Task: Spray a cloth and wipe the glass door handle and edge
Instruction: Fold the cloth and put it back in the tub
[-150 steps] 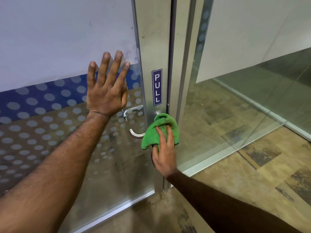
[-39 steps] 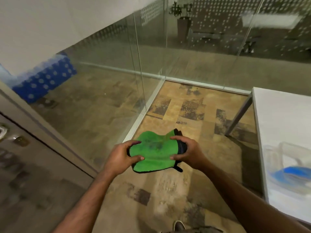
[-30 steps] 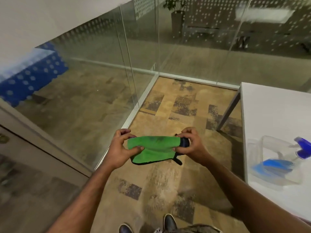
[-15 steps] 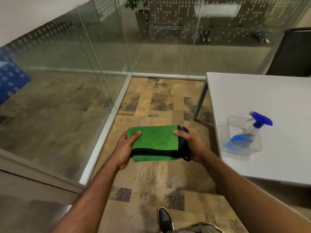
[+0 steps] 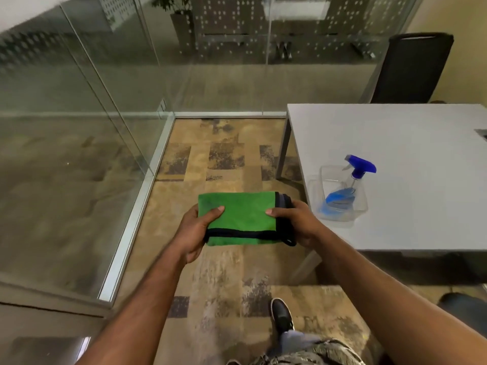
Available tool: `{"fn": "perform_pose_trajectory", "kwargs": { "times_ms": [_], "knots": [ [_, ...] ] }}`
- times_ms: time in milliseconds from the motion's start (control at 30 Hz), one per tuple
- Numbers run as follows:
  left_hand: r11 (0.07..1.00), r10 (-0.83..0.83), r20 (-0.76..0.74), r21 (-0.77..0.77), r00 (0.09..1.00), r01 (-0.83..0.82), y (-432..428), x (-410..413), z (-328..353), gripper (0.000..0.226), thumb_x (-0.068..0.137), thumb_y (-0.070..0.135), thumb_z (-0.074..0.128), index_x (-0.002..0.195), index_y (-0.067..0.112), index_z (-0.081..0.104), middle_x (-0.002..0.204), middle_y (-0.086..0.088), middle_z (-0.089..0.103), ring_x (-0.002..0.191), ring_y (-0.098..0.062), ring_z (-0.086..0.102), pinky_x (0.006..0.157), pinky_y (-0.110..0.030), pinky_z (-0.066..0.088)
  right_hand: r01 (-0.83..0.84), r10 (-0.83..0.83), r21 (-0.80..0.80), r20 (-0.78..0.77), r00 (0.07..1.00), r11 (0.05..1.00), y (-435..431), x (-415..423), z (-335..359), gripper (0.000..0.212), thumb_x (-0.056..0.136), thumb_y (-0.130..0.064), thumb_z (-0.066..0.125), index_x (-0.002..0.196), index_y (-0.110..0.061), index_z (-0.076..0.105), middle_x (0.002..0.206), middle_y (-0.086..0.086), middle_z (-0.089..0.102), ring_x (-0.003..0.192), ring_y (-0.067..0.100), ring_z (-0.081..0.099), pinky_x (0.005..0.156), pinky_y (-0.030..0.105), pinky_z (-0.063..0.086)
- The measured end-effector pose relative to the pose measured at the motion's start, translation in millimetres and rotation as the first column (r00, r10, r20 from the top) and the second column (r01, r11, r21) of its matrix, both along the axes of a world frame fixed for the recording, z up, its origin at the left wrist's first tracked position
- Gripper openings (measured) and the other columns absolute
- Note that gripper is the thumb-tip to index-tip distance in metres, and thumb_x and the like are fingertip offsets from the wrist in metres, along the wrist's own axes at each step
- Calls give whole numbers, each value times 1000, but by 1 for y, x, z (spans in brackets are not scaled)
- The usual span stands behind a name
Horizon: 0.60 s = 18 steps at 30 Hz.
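Green microfibre cloth (image 5: 242, 217), folded flat into a rectangle with a dark bound hem, is held at the centre of the view above the carpeted floor (image 5: 226, 159). The left hand (image 5: 196, 233) grips its 9 o'clock end, thumb on top and fingers curled beneath; the right hand (image 5: 297, 225) grips the 3 o'clock end the same way. Both hands are closed on the cloth.

Handling, as judged: the cloth is light, soft and limp, with no stiffness of its own. Support it at two opposite edges, or pinch through all layers at once, or the fold will fall open. It is not fragile or slippery.

At 2 o'clock, a spray bottle (image 5: 353, 177) with a blue trigger head stands in a clear container (image 5: 340, 206) on the white table (image 5: 421, 143), near the right hand. The bottle is rigid and light; take it by the neck under the trigger.
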<state>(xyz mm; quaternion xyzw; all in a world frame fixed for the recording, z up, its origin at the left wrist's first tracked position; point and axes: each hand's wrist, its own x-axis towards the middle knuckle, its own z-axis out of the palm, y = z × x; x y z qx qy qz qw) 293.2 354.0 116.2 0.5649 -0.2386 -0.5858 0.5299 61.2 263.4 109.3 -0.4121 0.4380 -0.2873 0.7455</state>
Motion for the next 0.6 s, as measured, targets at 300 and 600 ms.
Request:
{"fn": "perform_pose_trajectory", "kwargs": {
  "times_ms": [300,600],
  "knots": [
    [997,73,212,-35,974,-67,-71,-47,-8,25,96,18,62,121,20,59,118,-9,71,108,-27,69,97,-53,53,-1,-30,-207,-145,989,978,-69,-34,-4,20,91,-1,63,106,-13,66,103,6,73,87,15,72,74,25,57],
    [986,166,341,-55,925,-157,-175,-108,12,27,95,28,65,120,20,63,109,-7,74,92,-28,72,50,-27,54,-34,-49,-336,-235,971,941,-183,-89,19,21,87,-8,71,104,-17,62,108,8,71,97,23,68,92,39,54]
  ]
}}
